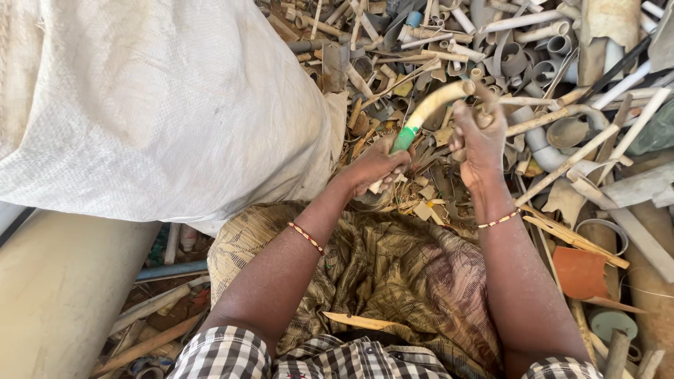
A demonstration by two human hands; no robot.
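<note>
My left hand (377, 165) grips the lower end of a curved, dirty cream plastic pipe (437, 102) that has a green band near my fingers. My right hand (479, 135) is closed around the pipe's upper end, just above a heap of broken pipe scraps. Both wrists wear thin beaded bangles. The pipe arches between the two hands, lifted off the pile. A patterned brown cloth (393, 274) covers my lap below the hands.
A big white woven sack (161, 105) bulges at the left. A heap of cut plastic pipes, elbows and shards (533, 63) fills the top and right. A wide cream pipe (63, 288) lies at lower left. An orange shard (581, 272) sits at right.
</note>
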